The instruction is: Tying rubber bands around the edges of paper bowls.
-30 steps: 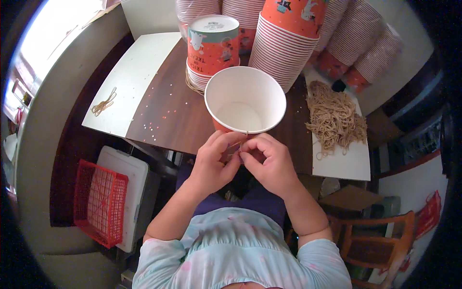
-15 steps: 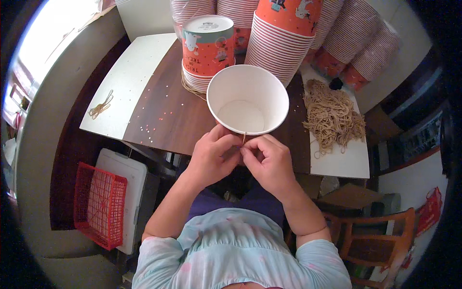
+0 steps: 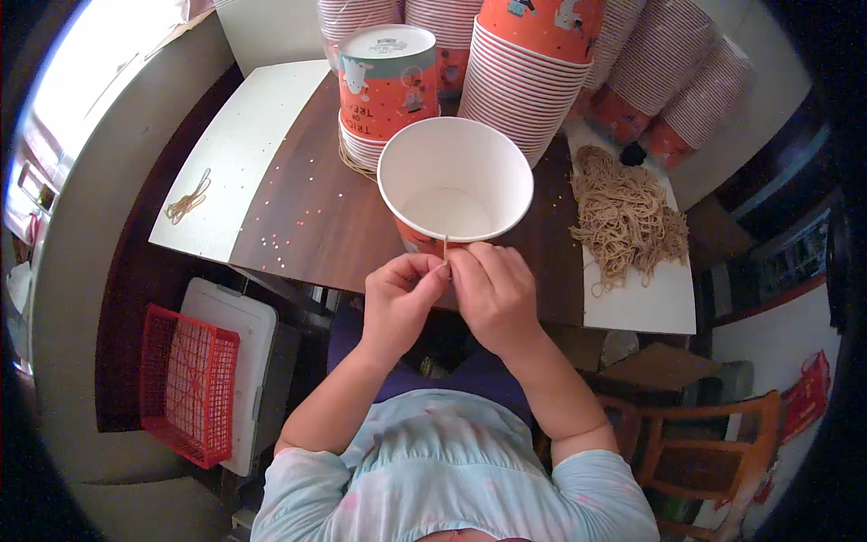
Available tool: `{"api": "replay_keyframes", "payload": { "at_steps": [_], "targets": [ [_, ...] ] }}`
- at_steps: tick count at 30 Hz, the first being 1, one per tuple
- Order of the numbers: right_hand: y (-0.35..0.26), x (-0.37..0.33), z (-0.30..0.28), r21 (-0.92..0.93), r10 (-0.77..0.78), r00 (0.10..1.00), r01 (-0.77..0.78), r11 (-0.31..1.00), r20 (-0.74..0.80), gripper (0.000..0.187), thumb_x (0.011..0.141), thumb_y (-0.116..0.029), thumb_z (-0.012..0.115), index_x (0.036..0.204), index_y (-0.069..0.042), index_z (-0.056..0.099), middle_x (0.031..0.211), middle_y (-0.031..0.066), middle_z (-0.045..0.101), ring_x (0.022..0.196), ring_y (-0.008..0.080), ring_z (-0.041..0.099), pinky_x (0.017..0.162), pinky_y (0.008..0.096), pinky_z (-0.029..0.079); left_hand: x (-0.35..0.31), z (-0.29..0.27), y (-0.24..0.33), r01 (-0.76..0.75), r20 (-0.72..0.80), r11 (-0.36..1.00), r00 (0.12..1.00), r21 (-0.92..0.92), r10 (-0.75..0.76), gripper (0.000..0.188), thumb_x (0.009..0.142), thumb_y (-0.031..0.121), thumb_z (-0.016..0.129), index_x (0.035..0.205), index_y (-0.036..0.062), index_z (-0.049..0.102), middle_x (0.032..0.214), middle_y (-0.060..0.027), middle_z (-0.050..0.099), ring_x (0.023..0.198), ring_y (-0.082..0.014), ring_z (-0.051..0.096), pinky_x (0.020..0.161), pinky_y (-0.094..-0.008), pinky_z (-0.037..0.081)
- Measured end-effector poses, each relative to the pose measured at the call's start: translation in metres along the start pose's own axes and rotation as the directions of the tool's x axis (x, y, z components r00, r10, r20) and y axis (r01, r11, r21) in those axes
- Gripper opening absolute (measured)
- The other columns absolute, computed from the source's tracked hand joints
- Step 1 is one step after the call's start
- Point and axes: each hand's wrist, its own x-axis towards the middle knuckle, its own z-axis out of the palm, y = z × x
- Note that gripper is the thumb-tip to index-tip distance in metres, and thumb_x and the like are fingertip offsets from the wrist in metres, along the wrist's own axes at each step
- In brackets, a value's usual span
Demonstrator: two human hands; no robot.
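An orange paper bucket point(image 3: 452, 163) with a white inside stands upright at the table's near edge, its mouth tilted toward me. A short piece of tan cord point(image 3: 445, 245) comes down over the near side of its rim. Just below that rim, my left hand point(image 3: 404, 294) pinches the cord between thumb and forefinger. My right hand point(image 3: 495, 294) is closed against the left one at the same cord, its fingertips touching the bucket's side. The cord's lower end is hidden by my fingers.
Upside-down buckets point(image 3: 388, 86) and a tall stack of buckets point(image 3: 526, 90) stand behind. Right of them lies a heap of tan cords point(image 3: 628, 217). A few cords point(image 3: 190, 199) and small round scraps point(image 3: 275, 241) lie at left. A red basket point(image 3: 190, 384) is below, a wooden chair point(image 3: 709, 447) at right.
The bucket has shifted slightly left and away from me. My right hand has moved left and turned over more, closing in on the left hand, which has shifted slightly.
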Motion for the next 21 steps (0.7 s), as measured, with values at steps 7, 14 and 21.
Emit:
{"api": "replay_keyframes", "payload": {
  "at_steps": [7,14,21],
  "targets": [
    [-0.01,0.005,0.001,0.723,0.468,0.779,-0.596,0.349,0.416,0.017,0.088,-0.009,0.059,0.097,0.004,0.063,0.093,0.0106,0.067,0.082,0.0213,0.066,0.072,0.0307,0.053,0.001,-0.013,0.014,0.249,0.107,0.924,0.968,-0.29,-0.227,0.011,0.086,0.008,0.061,0.089,-0.0026,0.063,0.077,-0.0052,0.064,0.068,-0.0098,0.06,0.063,-0.0215,0.048],
    [-0.014,0.0,0.01,0.668,0.402,0.537,-0.541,-0.511,0.742,0.018,0.089,-0.013,0.061,0.1,0.001,0.065,0.094,0.0065,0.068,0.084,0.0124,0.064,0.073,0.0243,0.052,-0.006,-0.01,0.017,0.098,-0.004,0.995,0.995,-0.031,-0.098,0.013,0.086,0.008,0.062,0.089,-0.0042,0.064,0.079,-0.006,0.066,0.068,-0.009,0.061,0.063,-0.0223,0.05],
    [-0.014,0.004,0.014,0.775,0.508,0.615,-0.603,-0.189,0.602,0.016,0.088,-0.015,0.063,0.096,-0.001,0.064,0.086,0.0014,0.065,0.076,0.006,0.056,0.071,0.0204,0.046,-0.008,-0.005,0.016,-0.167,-0.167,0.954,0.963,0.251,0.212,0.01,0.083,0.005,0.066,0.085,-0.0048,0.065,0.076,-0.0017,0.065,0.066,-0.0034,0.057,0.059,-0.0179,0.046]
  ]
}}
